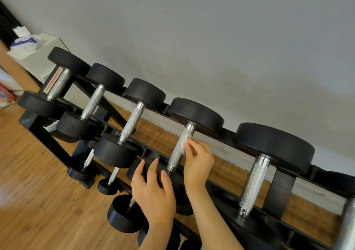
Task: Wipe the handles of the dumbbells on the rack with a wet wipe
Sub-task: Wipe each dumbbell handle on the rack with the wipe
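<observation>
A black rack (278, 190) carries a top row of black dumbbells with knurled silver handles. My right hand (197, 159) pinches a white wet wipe (184, 143) against the upper part of one dumbbell's handle (177, 154), just below its far head (196, 113). My left hand (153, 190) rests with spread fingers on the near black head of that same dumbbell, mostly hiding it. Neighbouring handles lie to the left (132, 122) and to the right (253, 184).
A lower tier holds smaller dumbbells (123, 219) near the wooden floor (38, 192). A pack of wipes (25, 42) sits on a white box (38, 57) at the far left. A grey wall (211, 38) runs behind the rack.
</observation>
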